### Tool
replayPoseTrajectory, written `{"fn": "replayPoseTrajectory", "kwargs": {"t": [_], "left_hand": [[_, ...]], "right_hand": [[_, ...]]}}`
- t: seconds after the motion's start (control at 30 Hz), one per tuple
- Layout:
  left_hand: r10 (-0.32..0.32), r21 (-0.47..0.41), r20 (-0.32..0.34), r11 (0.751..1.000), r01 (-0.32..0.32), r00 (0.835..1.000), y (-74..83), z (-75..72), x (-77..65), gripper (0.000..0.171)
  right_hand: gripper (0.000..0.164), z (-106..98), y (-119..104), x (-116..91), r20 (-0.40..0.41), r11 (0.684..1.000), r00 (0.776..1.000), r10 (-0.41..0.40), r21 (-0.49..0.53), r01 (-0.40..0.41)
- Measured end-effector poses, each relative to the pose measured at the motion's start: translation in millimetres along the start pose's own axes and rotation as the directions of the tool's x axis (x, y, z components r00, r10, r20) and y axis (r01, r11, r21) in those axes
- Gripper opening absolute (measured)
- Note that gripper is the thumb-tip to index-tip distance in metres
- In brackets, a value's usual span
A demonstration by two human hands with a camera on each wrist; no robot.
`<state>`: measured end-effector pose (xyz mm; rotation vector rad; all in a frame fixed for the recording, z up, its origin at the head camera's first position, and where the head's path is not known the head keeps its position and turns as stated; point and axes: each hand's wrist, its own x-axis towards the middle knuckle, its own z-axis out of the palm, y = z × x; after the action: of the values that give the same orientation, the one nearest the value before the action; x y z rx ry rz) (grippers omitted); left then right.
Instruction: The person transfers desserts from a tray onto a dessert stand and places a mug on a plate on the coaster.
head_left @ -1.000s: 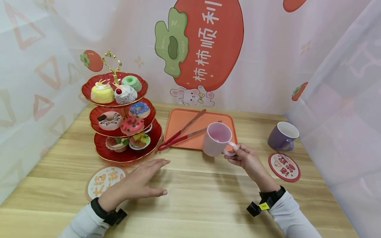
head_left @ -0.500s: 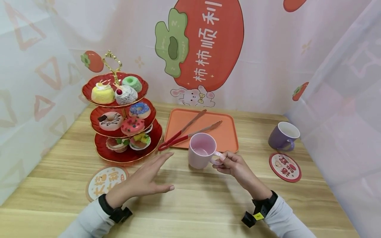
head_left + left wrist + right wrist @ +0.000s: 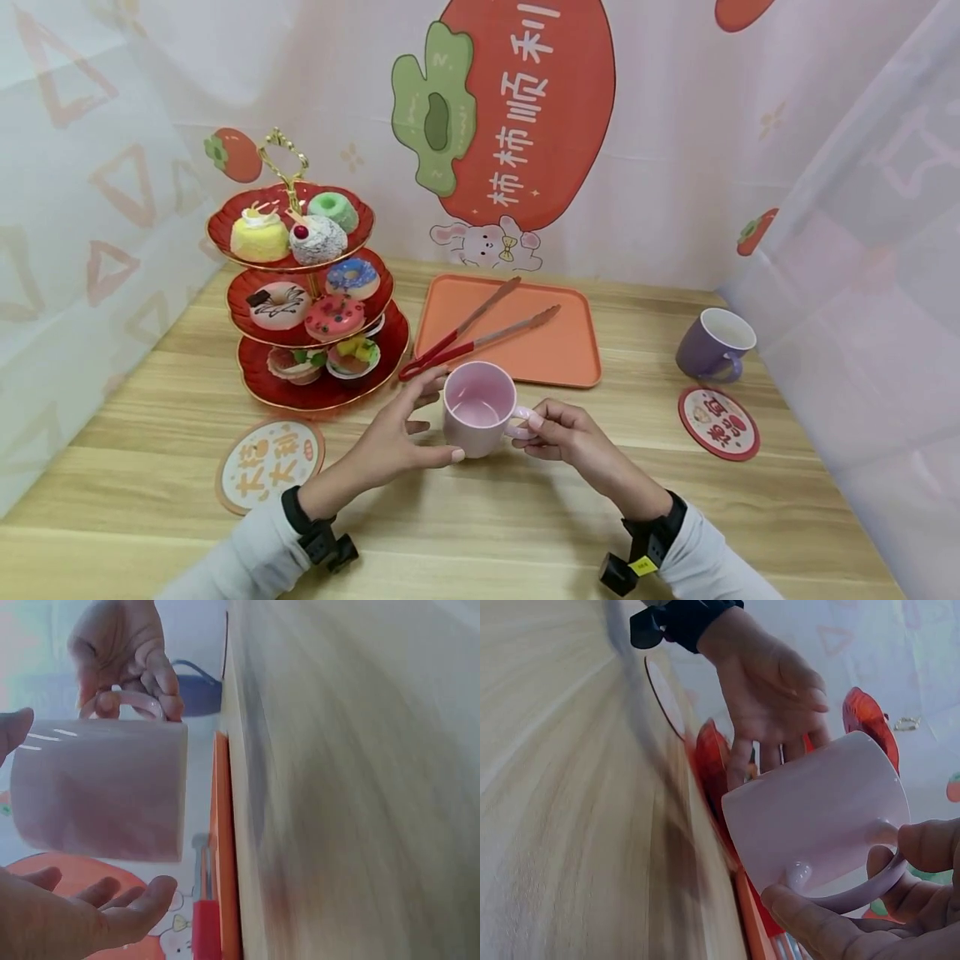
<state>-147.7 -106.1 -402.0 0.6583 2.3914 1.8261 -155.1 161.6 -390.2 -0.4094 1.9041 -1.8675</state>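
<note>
A pink mug [image 3: 474, 429] is held upright a little above the table by my right hand [image 3: 573, 437]. The thumb and fingers of that hand pinch the mug's handle [image 3: 851, 898], as the right wrist view shows. On the mug's left side, my left hand [image 3: 386, 442] has its fingers spread and its thumb apart from them, curving around the cup's body. In the left wrist view a gap shows between its fingers [image 3: 112, 907] and the mug's wall; whether the thumb touches is hard to tell.
Behind the mug lies an orange tray [image 3: 540, 354] with red-handled tongs [image 3: 459, 335] across it. A three-tier red stand [image 3: 251, 371] with cakes, doughnuts and tarts is at left. Round coasters lie left [image 3: 270, 467] and right [image 3: 718, 422]; a purple mug [image 3: 701, 352] stands at the back right.
My right hand has carried the pink mug left and toward me, from over the tray's edge to in front of it. My left hand has moved right, up beside the mug.
</note>
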Motion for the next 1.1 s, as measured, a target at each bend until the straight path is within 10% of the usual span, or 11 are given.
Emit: {"fn": "replayPoseTrajectory", "kwargs": {"t": [0.17,1.1], "left_hand": [[0.013,-0.103,-0.024,0.995,-0.016,1.000,0.8,4.2,2.8,0.091],[-0.029,-0.072,-0.113,0.997,0.021,0.993,8.4,-2.0,-3.0,0.082]], "right_hand": [[0.036,6.8,-0.8,0.2,0.035,1.000,0.999,0.008,-0.005,-0.008],[0.031,15.8,1.8,6.2,0.097,0.999,0.995,-0.015,-0.045,0.020]]}}
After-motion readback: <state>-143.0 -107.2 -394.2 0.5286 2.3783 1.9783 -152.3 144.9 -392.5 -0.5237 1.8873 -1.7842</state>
